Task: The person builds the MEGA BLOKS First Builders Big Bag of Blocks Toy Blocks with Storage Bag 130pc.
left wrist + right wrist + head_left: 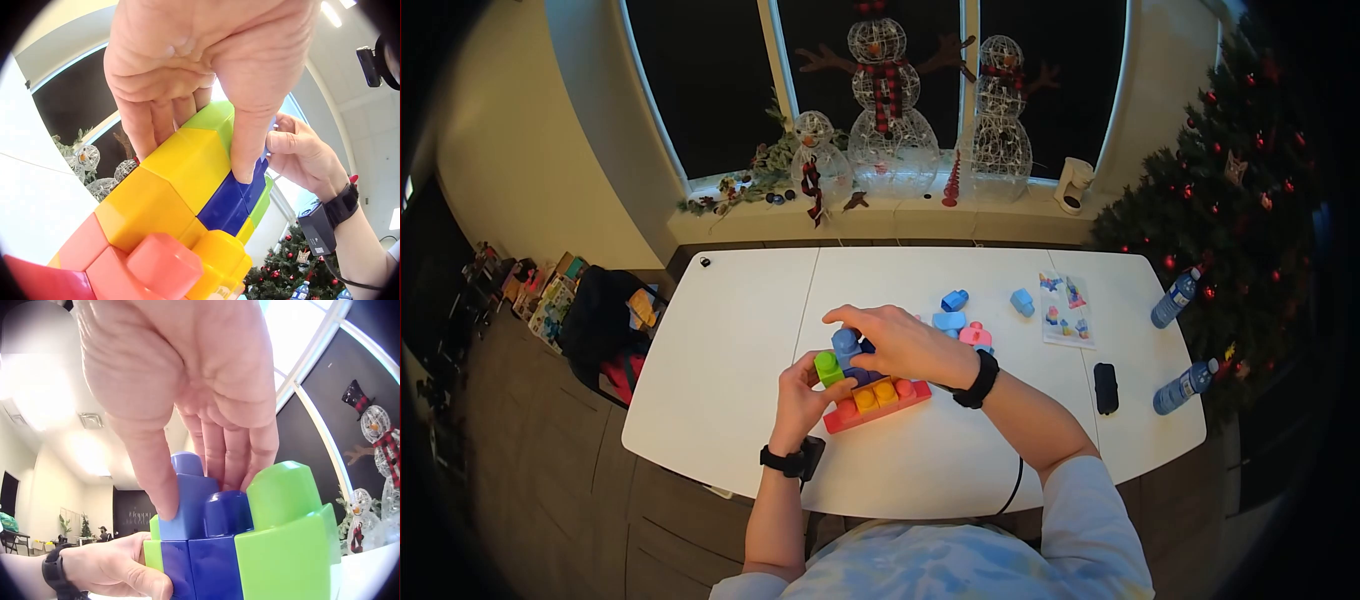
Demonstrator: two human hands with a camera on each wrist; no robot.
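Observation:
A block build stands on the white table, its red base (878, 407) lowest, with orange blocks (140, 200), a yellow block (194, 165), dark blue blocks (215, 565) and green blocks (290, 550) above. The left hand (805, 402) grips the build's left end, thumb on the dark blue part in the left wrist view. Between the thumb and fingers of the right hand (915, 345) is a light blue block (190, 503), seated on or touching the top of the dark blue one. The right fingertips are partly hidden behind the blocks.
Loose blue blocks (949, 322) and a pink block (975, 335) lie beyond the right forearm. Farther right are another blue block (1022, 302), a picture sheet (1067, 312), a black case (1106, 388) and two bottles (1185, 388). Snowmen stand on the sill.

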